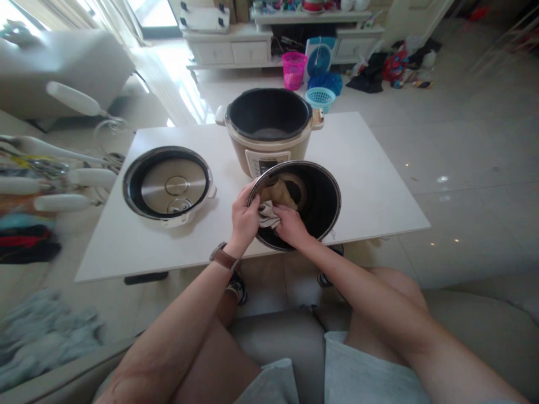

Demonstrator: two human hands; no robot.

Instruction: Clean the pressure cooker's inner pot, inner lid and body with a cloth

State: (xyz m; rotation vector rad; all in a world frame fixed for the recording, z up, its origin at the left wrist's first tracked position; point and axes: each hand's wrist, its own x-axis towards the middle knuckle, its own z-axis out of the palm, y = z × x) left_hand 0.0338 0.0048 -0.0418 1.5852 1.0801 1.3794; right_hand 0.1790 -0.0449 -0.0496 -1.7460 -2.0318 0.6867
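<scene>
Bare forearms (181, 325) come nearest, angling in toward the pot (324, 196), which sits over the near edge of the table (366, 174) with its mouth tipped up and toward the person; that tilt probably leaves the inside easy to see and reach.

To the left of the pot lies a lid (172, 179), its steel inner face up, likely set apart to leave the pot free of clutter. At the pot's left rim, the left grip (245, 216) is clamped on the edge, presumably to steady it. Inside the pot, near that rim, a beige cloth (269, 216) is bunched up. Just right of it, the right grip (291, 225) is closed on the cloth, reaching in over the pot's near rim.

Directly behind the pot stands the cooker (269, 147), upright and open. Whether the pot's base touches the table cannot be told.
</scene>
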